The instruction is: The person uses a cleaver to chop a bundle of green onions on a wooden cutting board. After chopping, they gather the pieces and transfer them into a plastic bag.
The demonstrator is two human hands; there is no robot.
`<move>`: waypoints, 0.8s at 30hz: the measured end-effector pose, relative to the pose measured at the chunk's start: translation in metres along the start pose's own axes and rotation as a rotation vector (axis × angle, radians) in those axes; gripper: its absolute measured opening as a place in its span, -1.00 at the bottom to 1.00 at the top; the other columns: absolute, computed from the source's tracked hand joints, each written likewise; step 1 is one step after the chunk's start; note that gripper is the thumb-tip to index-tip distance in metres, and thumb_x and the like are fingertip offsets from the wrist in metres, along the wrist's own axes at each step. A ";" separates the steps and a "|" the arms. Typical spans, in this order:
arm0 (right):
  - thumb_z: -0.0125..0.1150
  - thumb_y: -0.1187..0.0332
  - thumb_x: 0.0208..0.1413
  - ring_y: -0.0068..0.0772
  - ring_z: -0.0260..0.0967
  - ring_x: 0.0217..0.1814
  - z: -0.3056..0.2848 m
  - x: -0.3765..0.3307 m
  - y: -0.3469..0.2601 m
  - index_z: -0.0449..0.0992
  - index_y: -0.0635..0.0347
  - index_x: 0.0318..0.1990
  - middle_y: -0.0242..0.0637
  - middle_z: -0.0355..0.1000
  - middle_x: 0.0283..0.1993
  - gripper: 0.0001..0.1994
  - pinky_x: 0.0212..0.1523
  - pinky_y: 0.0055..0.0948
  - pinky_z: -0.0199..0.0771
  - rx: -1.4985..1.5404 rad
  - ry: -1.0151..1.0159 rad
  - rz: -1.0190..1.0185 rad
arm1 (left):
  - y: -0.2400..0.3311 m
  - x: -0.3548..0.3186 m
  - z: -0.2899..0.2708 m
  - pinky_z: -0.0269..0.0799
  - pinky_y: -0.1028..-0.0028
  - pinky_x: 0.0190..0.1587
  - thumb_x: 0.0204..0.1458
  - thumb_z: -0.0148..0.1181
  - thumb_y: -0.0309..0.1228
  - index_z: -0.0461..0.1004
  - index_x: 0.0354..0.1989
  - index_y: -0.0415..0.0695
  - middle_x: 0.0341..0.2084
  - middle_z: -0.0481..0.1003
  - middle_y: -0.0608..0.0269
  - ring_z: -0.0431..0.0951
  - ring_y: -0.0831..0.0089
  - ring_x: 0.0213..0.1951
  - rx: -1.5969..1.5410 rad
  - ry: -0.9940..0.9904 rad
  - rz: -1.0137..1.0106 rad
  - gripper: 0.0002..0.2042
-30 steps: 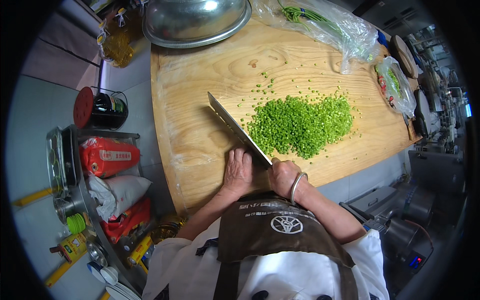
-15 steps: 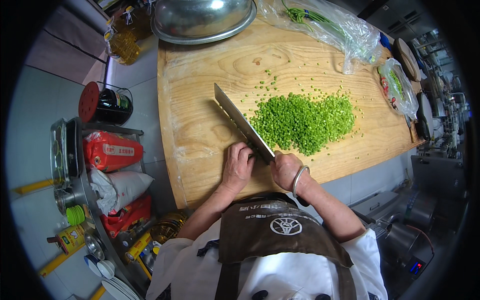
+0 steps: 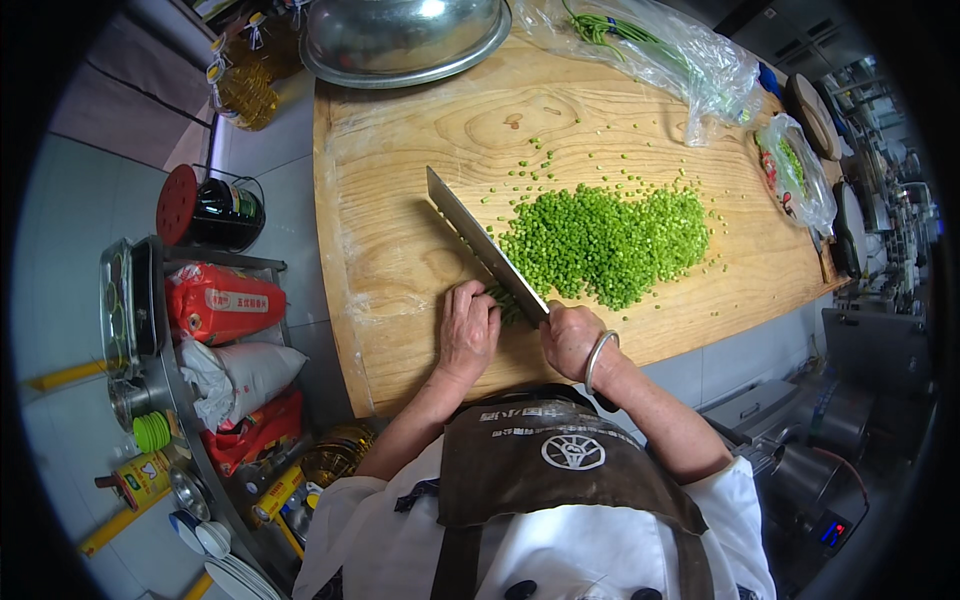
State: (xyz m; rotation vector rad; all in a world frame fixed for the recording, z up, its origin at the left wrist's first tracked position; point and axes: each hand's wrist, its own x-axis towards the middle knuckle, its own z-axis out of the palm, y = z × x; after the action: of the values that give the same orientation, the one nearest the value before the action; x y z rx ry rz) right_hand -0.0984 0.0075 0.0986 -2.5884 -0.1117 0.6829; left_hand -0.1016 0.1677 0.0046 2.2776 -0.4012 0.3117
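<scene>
A broad cleaver is gripped by my right hand near the board's front edge, its blade slanting away to the far left. Left of the blade, my left hand rests on the board with fingers bent and loosely apart. Some green onion pieces lie between its fingertips and the blade, partly hidden by the cleaver. On the blade's right side spreads a heap of chopped green onion, with stray bits around it. All of this is on a wooden worktop.
An upturned metal basin stands at the far left of the worktop. Plastic bags with long green stalks and with greens lie at the far right. Beside the worktop on the left is a metal shelf with packaged sacks.
My left hand has shifted slightly left, away from the blade, and more green onion shows between them. The cleaver and right hand have barely moved.
</scene>
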 end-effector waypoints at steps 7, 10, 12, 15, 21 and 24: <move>0.04 0.42 -0.11 0.07 0.41 -0.41 -0.002 -0.001 -0.002 0.37 0.30 -0.44 0.06 0.42 -0.53 -0.88 -0.34 -0.10 0.41 0.013 -0.012 0.018 | 0.004 0.008 -0.006 0.25 0.22 -0.10 -0.35 0.19 -0.60 0.33 -0.48 -0.20 -0.28 0.29 0.06 0.30 0.09 -0.14 0.059 0.014 0.075 -0.80; 0.04 0.42 -0.11 0.08 0.41 -0.41 0.000 0.000 -0.001 0.38 0.30 -0.44 0.06 0.42 -0.53 -0.88 -0.34 -0.10 0.42 -0.006 -0.004 0.020 | 0.013 0.012 -0.005 0.23 0.20 -0.06 -0.38 0.20 -0.59 0.34 -0.50 -0.19 -0.27 0.29 0.07 0.30 0.09 -0.12 0.092 0.019 0.067 -0.79; 0.03 0.41 -0.10 0.08 0.42 -0.41 0.000 0.000 -0.001 0.38 0.31 -0.44 0.07 0.42 -0.52 -0.88 -0.33 -0.10 0.42 0.003 0.004 0.006 | 0.011 0.009 0.000 0.22 0.20 -0.05 -0.37 0.22 -0.58 0.34 -0.48 -0.19 -0.25 0.29 0.05 0.29 0.08 -0.11 0.075 0.006 0.030 -0.78; 0.02 0.40 -0.08 0.09 0.41 -0.42 0.001 0.000 0.000 0.38 0.31 -0.44 0.07 0.42 -0.53 -0.87 -0.34 -0.10 0.42 -0.006 0.005 -0.001 | 0.007 0.003 0.006 0.20 0.19 -0.03 -0.35 0.24 -0.56 0.34 -0.38 -0.19 -0.20 0.27 0.03 0.28 0.05 -0.09 -0.014 0.043 -0.037 -0.71; 0.00 0.40 -0.06 0.10 0.41 -0.45 0.003 0.001 0.000 0.38 0.32 -0.43 0.09 0.41 -0.55 -0.86 -0.38 -0.10 0.43 -0.017 0.017 0.005 | 0.006 -0.006 0.000 0.21 0.20 -0.01 -0.34 0.26 -0.54 0.27 -0.17 -0.20 -0.13 0.23 -0.02 0.27 0.03 -0.08 -0.033 -0.073 -0.067 -0.54; 0.00 0.40 -0.06 0.10 0.41 -0.46 0.003 0.001 0.002 0.37 0.33 -0.43 0.09 0.40 -0.56 -0.86 -0.38 -0.09 0.43 -0.022 0.022 -0.009 | 0.004 -0.009 0.003 0.23 0.22 -0.04 -0.32 0.23 -0.57 0.28 -0.20 -0.21 -0.16 0.24 0.01 0.28 0.04 -0.10 -0.044 -0.070 -0.056 -0.58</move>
State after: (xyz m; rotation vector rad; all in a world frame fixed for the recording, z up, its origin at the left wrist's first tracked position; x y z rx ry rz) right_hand -0.0992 0.0077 0.0948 -2.6139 -0.1241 0.6531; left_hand -0.1109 0.1639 0.0023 2.2571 -0.3757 0.1940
